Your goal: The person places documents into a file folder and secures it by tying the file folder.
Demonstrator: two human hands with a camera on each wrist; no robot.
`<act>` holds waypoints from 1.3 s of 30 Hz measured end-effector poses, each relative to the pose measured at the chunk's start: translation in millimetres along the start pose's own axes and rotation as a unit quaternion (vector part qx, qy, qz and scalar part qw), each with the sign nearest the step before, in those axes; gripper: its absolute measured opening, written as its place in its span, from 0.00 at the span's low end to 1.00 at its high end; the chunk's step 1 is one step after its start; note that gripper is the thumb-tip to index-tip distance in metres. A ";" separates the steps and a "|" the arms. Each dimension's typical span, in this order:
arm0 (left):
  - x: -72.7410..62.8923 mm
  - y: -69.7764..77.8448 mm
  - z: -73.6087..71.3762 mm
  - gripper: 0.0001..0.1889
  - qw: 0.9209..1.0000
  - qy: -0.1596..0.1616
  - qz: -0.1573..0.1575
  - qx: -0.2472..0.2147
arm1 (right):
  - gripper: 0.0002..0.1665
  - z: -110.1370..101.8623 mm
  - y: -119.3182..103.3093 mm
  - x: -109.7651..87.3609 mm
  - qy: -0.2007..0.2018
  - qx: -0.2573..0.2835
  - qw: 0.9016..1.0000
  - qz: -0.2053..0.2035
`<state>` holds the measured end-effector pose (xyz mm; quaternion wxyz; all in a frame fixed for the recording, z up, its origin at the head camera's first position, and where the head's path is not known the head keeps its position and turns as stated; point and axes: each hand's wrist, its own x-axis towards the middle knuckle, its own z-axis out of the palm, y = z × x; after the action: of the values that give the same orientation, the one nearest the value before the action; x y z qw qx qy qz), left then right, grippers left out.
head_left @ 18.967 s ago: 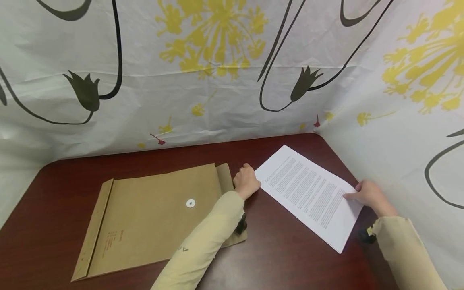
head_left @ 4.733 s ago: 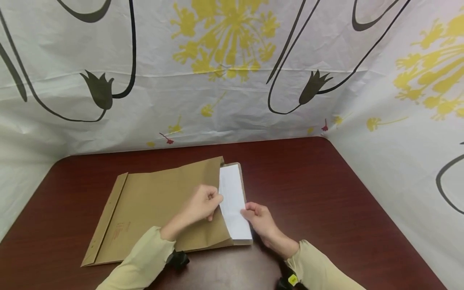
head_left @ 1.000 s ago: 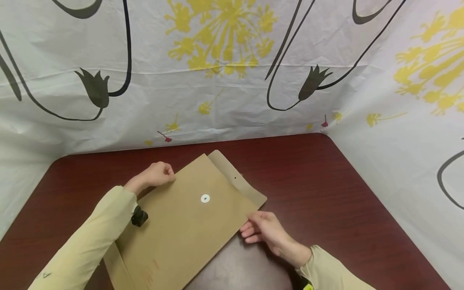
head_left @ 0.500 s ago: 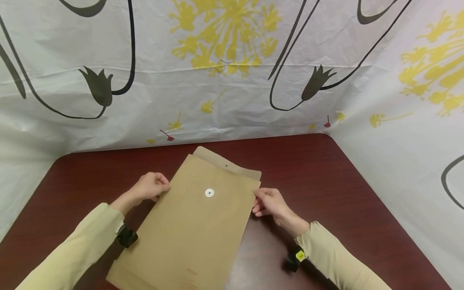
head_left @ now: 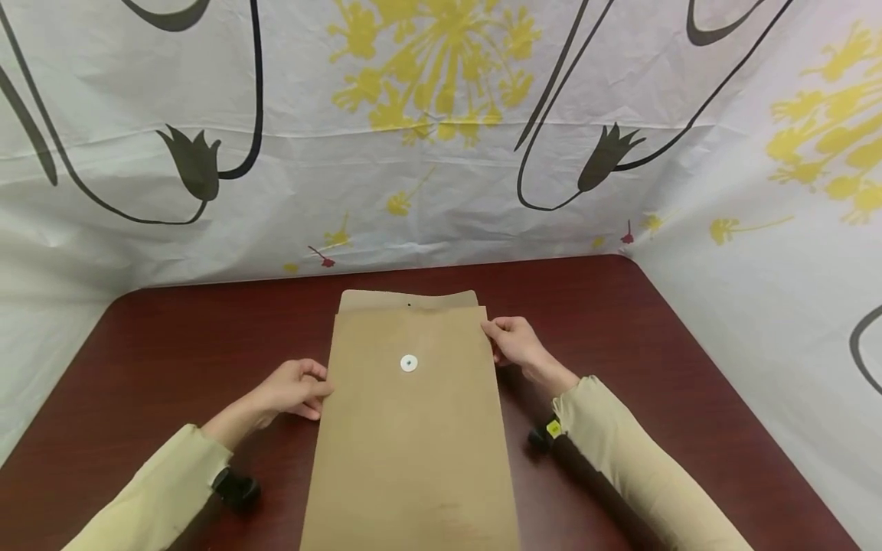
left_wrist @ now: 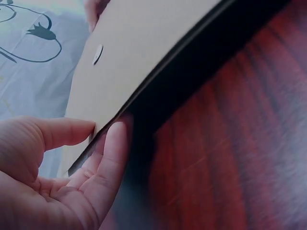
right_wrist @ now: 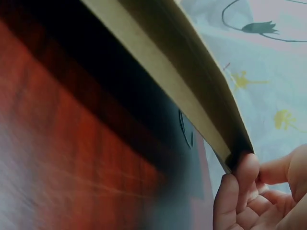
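Note:
A brown paper document envelope (head_left: 413, 444) lies lengthwise in front of me, its flap (head_left: 386, 300) at the far end and a white button (head_left: 409, 363) on its upper face. My left hand (head_left: 292, 390) pinches the left edge, thumb on the face and fingers beneath, as the left wrist view shows. At the far right corner my right hand (head_left: 520, 342) grips the side edge between thumb and fingers. Both wrist views show a dark gap under the raised edges. A thin string loop (right_wrist: 186, 132) hangs below the envelope. No white pages show now.
The dark red wooden table (head_left: 606, 344) extends on both sides of the envelope. A white patterned cloth (head_left: 289, 191) stands along its back and right side. Black wrist cameras (head_left: 236, 488) sit under both forearms.
Printed pages, first held at the right, were partly inside the envelope 4.7 seconds ago and are now out of sight. The envelope has turned lengthwise, flap away from me, held by both hands.

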<state>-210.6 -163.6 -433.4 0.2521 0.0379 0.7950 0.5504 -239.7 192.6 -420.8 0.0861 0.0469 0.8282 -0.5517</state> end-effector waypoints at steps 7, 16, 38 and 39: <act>-5.5 -6.8 4.9 0.10 0.999 -0.018 -0.001 -0.027 | 0.21 -1.4 -2.5 16.6 -0.028 -0.048 0.998 -0.009; 3.1 -5.8 5.6 0.12 0.999 -0.001 0.010 -0.038 | 0.19 1.6 -2.1 25.1 -0.033 -0.046 0.998 -0.011; 72.5 18.5 -11.4 0.26 0.992 0.063 0.061 -0.086 | 0.30 -3.9 4.2 51.3 -0.058 0.092 0.994 0.033; 72.9 18.5 -11.3 0.25 0.992 0.063 0.064 -0.090 | 0.31 -4.1 4.0 52.8 -0.056 0.098 0.993 0.030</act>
<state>-283.1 -141.3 -440.0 0.1681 0.0313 0.7522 0.6364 -291.1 197.0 -433.2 0.1443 0.0492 0.7620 -0.6294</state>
